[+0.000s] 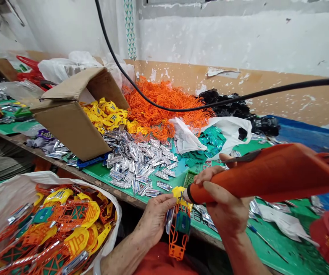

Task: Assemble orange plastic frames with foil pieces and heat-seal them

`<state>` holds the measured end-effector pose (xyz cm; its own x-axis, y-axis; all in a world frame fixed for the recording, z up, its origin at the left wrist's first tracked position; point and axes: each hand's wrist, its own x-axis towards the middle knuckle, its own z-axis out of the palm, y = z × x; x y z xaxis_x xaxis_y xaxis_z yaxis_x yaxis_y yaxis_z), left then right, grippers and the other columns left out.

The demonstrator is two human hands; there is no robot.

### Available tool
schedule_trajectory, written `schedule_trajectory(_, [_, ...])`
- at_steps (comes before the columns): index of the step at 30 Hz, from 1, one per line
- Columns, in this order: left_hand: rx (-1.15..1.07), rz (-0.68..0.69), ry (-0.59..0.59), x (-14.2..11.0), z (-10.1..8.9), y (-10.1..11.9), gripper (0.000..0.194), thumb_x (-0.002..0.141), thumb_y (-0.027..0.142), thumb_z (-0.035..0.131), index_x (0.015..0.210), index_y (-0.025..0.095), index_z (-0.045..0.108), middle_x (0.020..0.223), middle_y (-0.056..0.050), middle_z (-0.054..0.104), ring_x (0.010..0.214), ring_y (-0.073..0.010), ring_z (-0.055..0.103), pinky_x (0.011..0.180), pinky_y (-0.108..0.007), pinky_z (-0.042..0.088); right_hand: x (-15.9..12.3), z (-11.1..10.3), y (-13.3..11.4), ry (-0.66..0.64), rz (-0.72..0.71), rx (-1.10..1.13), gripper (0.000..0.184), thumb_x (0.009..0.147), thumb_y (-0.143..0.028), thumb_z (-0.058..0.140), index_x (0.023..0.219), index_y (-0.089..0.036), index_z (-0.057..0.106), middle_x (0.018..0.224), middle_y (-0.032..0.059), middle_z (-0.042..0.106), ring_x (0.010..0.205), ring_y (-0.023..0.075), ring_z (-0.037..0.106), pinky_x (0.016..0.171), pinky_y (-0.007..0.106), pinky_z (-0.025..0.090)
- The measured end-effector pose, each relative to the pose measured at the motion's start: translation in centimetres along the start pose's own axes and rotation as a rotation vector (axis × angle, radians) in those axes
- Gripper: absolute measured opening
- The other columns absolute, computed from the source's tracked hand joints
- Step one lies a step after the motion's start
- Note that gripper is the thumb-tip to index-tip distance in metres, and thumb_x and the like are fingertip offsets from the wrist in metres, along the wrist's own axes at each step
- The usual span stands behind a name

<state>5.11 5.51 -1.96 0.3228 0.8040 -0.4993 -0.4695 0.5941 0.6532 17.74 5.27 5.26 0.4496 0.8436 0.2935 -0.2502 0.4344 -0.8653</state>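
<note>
Over the edge of the green table point(299, 250), a long orange tool point(267, 175) passes through the right hand point(233, 210), its grip wrapped around the narrow end; the axis slants slightly, tip leftward. The orange-and-yellow plastic assembly point(178, 225) sits right of the left hand point(151, 217), whose grip pinches its yellow end; lengthwise, it points toward the wearer.

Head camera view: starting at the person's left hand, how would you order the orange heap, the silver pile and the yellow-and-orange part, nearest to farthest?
1. Yellow-and-orange part: nearest, at the fingertips of the left hand.
2. Silver pile: just beyond the hand.
3. Orange heap: farthest, behind the silver pile.
</note>
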Motion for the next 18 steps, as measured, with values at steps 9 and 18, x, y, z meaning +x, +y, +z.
schedule_trajectory(9, [0.01, 0.025, 0.023, -0.2, -0.2, -0.4, 0.034, 0.051, 0.032, 0.087, 0.071, 0.008, 0.073, 0.053, 0.0, 0.06, 0.043, -0.0051, 0.047, 0.043, -0.017, 0.037, -0.5, -0.2, 0.3, -0.048, -0.021, -0.031, 0.051, 0.065, -0.015, 0.069, 0.111, -0.027, 0.049, 0.069, -0.0068, 0.059, 0.061, 0.0137, 0.055, 0.068, 0.035, 0.048])
schedule_trajectory(18, [0.019, 0.038, 0.013, -0.5, -0.3, -0.6, 0.033, 0.054, 0.032, 0.086, 0.071, 0.009, 0.072, 0.053, 0.0, 0.062, 0.041, -0.0057, 0.047, 0.04, -0.017, 0.036, -1.2, -0.1, 0.8, -0.016, -0.026, -0.019, 0.055, 0.065, -0.014, 0.069, 0.115, -0.025, 0.05, 0.069, -0.0067, 0.059, 0.061, 0.0132, 0.055, 0.069, 0.035, 0.048])
